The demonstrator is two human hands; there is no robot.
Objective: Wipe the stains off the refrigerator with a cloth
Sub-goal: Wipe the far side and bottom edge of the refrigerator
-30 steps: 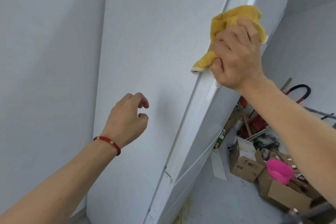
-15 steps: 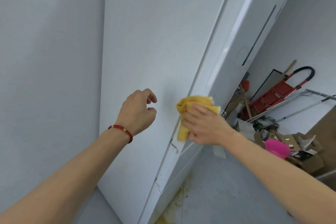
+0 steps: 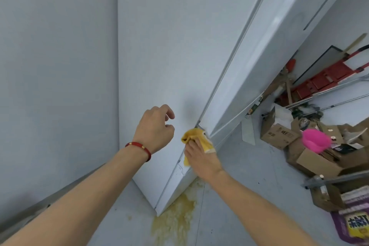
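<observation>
The tall white refrigerator (image 3: 169,50) fills the middle of the view, its side panel facing me and its front doors angling off to the right. My right hand (image 3: 201,158) holds a yellow cloth (image 3: 194,136) against the refrigerator's front corner edge, low down near the bottom door. My left hand (image 3: 154,129), with a red bracelet on the wrist, hovers beside the side panel with its fingers loosely curled and holding nothing.
A yellowish spill (image 3: 175,217) spreads on the floor at the refrigerator's bottom corner. A grey wall (image 3: 56,66) stands at left. At right lie cardboard boxes (image 3: 279,132), a pink bowl (image 3: 315,141), metal poles and a red folding ladder (image 3: 329,80).
My right hand has drawn the cloth down the refrigerator's corner edge, from high up to near the bottom door. My view has tilted down. The left hand stays beside the panel.
</observation>
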